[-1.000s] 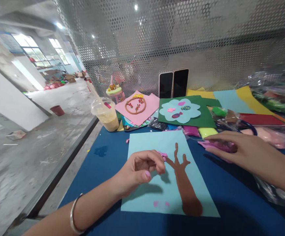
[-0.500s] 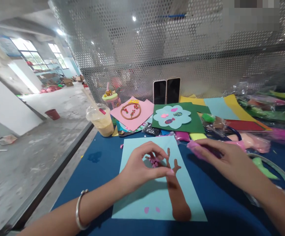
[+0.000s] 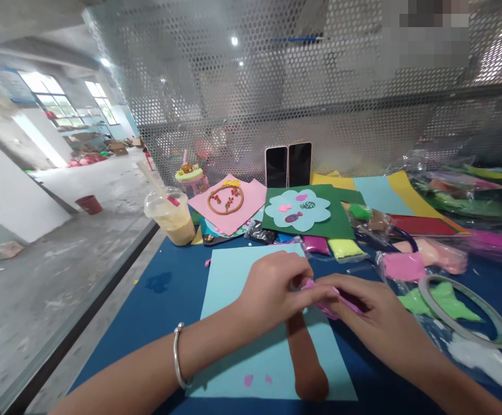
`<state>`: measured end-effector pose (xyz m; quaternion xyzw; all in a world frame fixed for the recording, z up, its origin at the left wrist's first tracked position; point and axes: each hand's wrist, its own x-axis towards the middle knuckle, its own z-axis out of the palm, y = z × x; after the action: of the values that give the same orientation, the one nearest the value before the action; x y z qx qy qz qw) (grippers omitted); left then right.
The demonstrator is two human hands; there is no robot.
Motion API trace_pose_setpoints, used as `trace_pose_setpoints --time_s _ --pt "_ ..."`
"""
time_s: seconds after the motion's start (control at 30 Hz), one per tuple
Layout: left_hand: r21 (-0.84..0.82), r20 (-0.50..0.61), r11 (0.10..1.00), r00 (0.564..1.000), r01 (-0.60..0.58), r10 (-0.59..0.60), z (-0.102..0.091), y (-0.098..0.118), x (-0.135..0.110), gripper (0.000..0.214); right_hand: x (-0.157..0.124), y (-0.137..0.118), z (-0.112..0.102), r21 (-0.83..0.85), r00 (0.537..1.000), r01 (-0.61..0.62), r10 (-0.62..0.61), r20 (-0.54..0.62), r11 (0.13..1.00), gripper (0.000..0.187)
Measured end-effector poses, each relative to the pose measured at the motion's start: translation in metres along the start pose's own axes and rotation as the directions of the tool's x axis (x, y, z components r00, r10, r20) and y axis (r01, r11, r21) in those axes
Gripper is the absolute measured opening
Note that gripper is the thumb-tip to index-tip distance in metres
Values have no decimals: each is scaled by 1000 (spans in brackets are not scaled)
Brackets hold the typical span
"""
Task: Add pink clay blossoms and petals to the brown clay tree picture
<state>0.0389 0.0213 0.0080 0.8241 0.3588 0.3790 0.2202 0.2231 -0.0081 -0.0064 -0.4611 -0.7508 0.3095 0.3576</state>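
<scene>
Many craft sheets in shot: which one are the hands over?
The light blue sheet with the brown trunk, nearest the camera; left hand and right hand meet above it, pinching a pink piece. The pink sheet and green sheet lie farther back.

Daylight comes from the windows (image 3: 43,92) at the upper left, blown out to white, and the scene is bright and even. Lamps glint as small spots on the perforated screen (image 3: 276,86), and the plastic bags (image 3: 471,196) at the right edge show glare. The left hand (image 3: 272,288) casts a soft shadow on the light blue sheet (image 3: 229,282). Straight lines bow toward the edges. A pixelated patch (image 3: 432,34) sits at the upper right.
</scene>
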Motion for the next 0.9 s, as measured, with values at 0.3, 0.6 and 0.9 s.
trace_pose_setpoints --time_s 0.3,0.6,0.9 --pt "-365 -13 904 970 221 -243 -15 4 5 42 0 0 -5 -130 998 -21 13 -62 991 28" --pt "-478 38 838 960 262 -279 -30 1 2 43 11 37 -24 -445 969 -4 -107 -224 895 40" --pt "-200 -64 980 998 9 -22 -42 7 -9 49 9 -28 9 464 945 -322 251 209 825 32"
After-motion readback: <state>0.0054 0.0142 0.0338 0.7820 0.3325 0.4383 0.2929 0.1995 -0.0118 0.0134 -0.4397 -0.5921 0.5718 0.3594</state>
